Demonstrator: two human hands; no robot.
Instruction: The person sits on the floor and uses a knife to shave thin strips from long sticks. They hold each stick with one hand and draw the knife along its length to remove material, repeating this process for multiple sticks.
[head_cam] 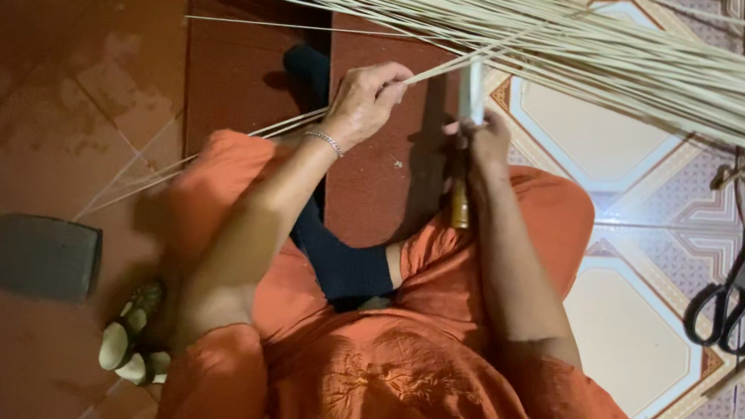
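Splitting a thin pale reed strip (434,72) with a knife (465,140) is the work seen from the head camera. The person sits cross-legged on the floor (51,39), in orange clothes, with a dark sock over the foot.

Left hand (364,104): fingers closed in a pinch on the strip, wrist carrying a thin bracelet (326,140). From the pinch the strip runs up and right toward the blade, while its tail trails down and left toward the floor's left edge.

Right hand (486,143): wrapped shut around the knife, whose pale blade points up and whose wooden handle end shows below the fist, over the lap. The blade tip meets the strip just beside the left fingertips.

Judgement on technique: the strip should stay taut between pinch and blade, the blade held steady along the fibre and the strip drawn past it rather than the knife pushed; fingertips are best kept clear of the edge, since the two hands stand near each other.

Surroundings: a large bundle of reeds (615,64) lies across the far edge of the floor, above both hands. Black scissors (733,292) lie on the patterned tiles near the right edge, well apart from the hands. A grey block (43,255) and sandals (134,341) lie at the left.
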